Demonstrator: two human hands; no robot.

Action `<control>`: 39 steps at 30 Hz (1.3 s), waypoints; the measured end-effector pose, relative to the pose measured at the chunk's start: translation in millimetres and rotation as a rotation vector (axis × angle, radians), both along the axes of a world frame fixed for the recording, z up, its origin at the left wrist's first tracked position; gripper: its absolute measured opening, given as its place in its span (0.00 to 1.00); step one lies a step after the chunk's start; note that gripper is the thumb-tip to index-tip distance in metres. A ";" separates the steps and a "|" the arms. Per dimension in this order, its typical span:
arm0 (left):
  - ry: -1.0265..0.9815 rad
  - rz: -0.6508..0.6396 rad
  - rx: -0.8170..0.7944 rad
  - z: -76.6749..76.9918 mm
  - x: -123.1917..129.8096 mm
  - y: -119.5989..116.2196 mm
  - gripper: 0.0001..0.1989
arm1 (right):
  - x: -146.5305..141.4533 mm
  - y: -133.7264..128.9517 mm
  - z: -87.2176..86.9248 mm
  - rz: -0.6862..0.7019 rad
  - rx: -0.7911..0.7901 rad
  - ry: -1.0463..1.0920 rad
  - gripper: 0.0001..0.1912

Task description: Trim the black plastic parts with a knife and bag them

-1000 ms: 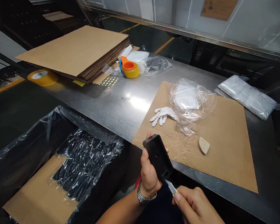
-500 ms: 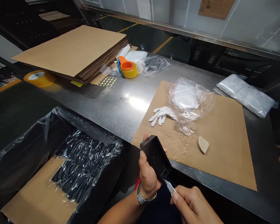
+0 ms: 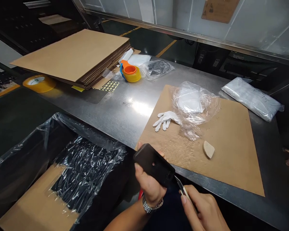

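A black rectangular plastic shell point(image 3: 153, 163), hollow side towards me and with a small hole in its floor, lies tilted in my left hand point(image 3: 150, 187). My left fingers are wrapped round it from behind, the thumb along its near edge. My right hand point(image 3: 202, 205) is closed on a utility knife point(image 3: 182, 188). The knife's blade meets the shell's lower right edge; whether it touches cannot be made out. Both hands are in front of the table's near edge. Beyond them, a beige wedge-shaped block point(image 3: 208, 149) rests on a cardboard sheet point(image 3: 233, 166).
On the cardboard lie a white glove point(image 3: 166, 120) and a clear plastic bag point(image 3: 195, 99). Stacked cardboard point(image 3: 74, 54), a tape dispenser point(image 3: 131, 72) and a sticker sheet point(image 3: 110, 86) stand farther left. A wrapped bundle point(image 3: 252, 98) is at right. A plastic-lined bin point(image 3: 86, 173) holds black bagged pieces.
My left hand has turned the shell flatter, its top end swinging left. The knife has shifted slightly right and up, following the shell's lower corner.
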State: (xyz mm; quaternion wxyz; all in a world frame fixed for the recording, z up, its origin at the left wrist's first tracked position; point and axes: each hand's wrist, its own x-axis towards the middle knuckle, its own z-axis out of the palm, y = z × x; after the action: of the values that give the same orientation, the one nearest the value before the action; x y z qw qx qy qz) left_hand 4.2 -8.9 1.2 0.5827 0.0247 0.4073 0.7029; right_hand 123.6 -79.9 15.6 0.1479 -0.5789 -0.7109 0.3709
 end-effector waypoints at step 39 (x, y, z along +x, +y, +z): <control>0.112 0.155 0.110 -3.9 -1.4 -1.6 0.22 | -17.8 -4.3 -13.1 0.102 0.916 -0.488 0.16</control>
State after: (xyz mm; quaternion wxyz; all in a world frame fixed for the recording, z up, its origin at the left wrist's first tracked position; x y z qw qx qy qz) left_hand 2.8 -10.6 -2.6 0.5007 0.0642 0.4005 0.7647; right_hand 105.7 -84.2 2.6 0.1978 -0.4892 -0.8414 -0.1171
